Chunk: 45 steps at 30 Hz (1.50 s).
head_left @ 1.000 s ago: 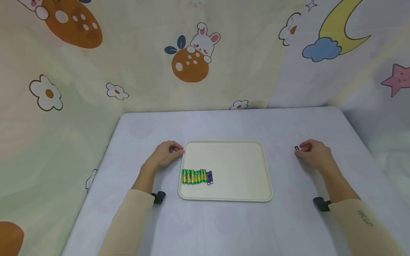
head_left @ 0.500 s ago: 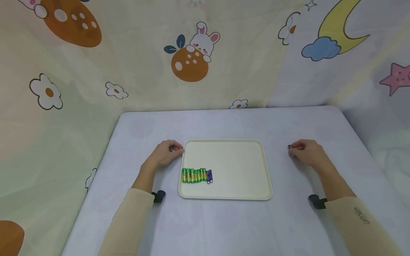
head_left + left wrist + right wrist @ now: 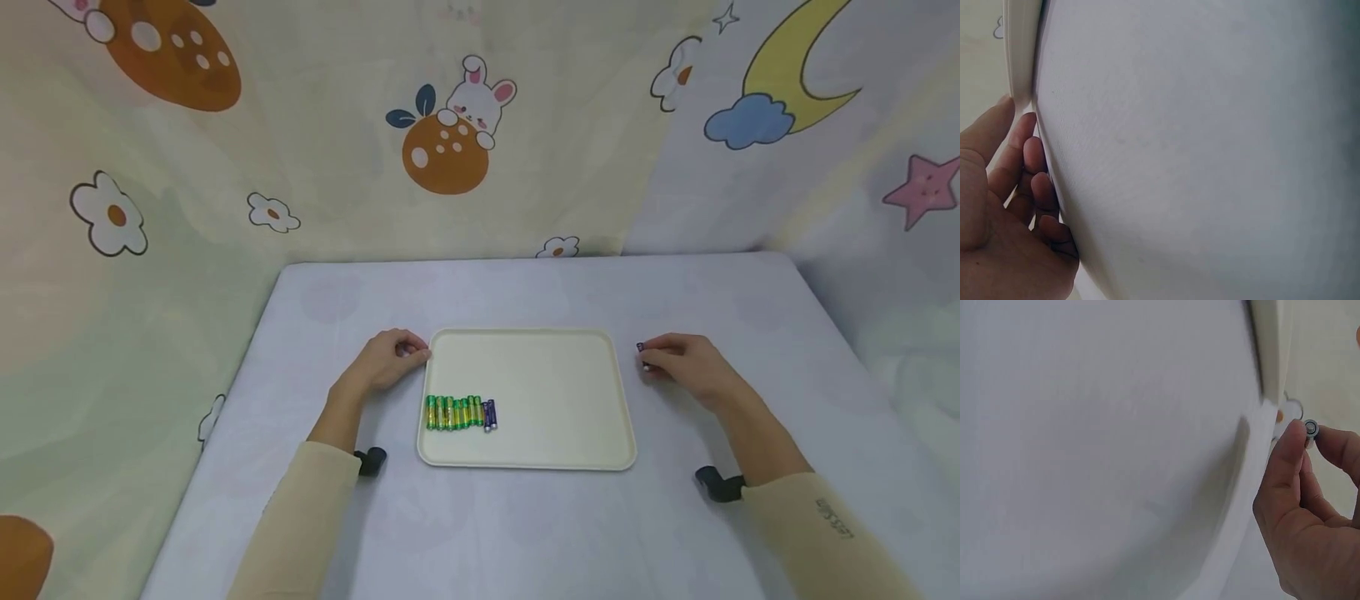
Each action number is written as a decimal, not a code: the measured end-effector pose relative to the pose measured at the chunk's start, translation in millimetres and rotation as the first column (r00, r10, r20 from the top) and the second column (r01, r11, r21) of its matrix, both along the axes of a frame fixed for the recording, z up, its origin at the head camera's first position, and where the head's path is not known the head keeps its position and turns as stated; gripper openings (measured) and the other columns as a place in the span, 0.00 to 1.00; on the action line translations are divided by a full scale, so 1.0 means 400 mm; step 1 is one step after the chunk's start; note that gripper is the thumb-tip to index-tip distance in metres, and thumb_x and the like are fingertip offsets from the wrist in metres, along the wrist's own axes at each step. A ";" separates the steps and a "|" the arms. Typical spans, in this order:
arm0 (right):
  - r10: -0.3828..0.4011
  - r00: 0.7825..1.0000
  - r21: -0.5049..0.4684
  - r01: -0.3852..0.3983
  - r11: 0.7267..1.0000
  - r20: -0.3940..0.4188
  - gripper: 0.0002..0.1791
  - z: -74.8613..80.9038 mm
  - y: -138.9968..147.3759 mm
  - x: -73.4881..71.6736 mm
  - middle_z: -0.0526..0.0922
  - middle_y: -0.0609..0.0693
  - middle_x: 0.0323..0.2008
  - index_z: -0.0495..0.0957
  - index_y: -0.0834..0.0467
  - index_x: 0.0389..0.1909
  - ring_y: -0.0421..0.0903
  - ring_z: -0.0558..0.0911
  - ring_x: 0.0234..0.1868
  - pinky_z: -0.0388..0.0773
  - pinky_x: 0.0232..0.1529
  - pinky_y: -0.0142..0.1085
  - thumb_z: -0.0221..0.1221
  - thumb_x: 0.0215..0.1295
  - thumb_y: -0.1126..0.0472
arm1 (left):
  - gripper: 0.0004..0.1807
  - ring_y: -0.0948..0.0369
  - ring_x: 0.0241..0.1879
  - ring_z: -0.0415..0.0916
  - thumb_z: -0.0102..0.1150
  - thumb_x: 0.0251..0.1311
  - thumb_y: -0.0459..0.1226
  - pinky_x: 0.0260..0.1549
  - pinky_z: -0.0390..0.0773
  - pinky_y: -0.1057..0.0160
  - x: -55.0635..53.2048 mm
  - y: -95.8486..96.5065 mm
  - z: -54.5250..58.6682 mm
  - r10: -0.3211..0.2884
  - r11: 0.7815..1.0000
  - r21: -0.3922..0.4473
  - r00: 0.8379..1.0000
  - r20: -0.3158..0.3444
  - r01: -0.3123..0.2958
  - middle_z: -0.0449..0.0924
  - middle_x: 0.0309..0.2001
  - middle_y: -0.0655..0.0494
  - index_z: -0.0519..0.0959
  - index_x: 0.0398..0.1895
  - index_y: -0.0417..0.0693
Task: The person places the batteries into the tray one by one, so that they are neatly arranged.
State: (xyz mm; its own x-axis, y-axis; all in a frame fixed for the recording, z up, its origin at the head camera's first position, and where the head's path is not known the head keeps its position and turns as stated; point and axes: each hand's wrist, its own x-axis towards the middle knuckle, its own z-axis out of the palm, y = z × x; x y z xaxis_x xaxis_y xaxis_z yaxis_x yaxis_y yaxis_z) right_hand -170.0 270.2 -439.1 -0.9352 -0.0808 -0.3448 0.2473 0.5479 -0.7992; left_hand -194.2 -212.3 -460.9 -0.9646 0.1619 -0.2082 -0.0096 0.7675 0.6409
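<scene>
A cream rectangular tray lies on the table. At its left edge, my left hand holds the rim, thumb and index fingertips at it; in the left wrist view the thumb meets the tray wall. Just right of the tray, my right hand pinches a small dark purple battery between thumb and fingertips. One round metal end of that battery faces the right wrist camera. Inside the tray at the left, several green-and-yellow batteries stand side by side in a row, with two dark purple batteries at its right end.
A white cloth covers the table. Behind it and at both sides hangs a curtain printed with rabbits, flowers and a moon. A black wrist camera sits at the left cuff, another camera at the right.
My right hand has moved left toward the tray, carrying the battery. My left hand and the row of batteries in the tray have stayed put.
</scene>
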 end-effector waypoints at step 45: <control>0.209 0.969 -0.203 -0.179 0.963 0.134 0.10 -0.039 -0.439 0.083 0.87 0.54 0.30 0.82 0.64 0.39 0.43 0.87 0.29 0.85 0.37 0.35 0.67 0.67 0.60 | 0.15 0.56 0.42 0.70 0.62 0.69 0.49 0.43 0.69 0.58 -0.002 -0.007 -0.005 -0.006 1.000 0.016 1.000 -0.015 0.007 0.78 0.42 0.54 0.84 0.48 0.50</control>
State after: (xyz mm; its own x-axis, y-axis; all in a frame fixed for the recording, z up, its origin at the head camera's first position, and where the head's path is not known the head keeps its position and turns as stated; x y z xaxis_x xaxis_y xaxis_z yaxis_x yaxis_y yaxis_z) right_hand -136.9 94.6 -454.5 -0.8322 -0.3325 -0.4436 0.2787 0.4407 -0.8533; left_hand -195.0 -215.2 -462.8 -0.9665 0.1712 -0.1914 0.0048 0.7574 0.6529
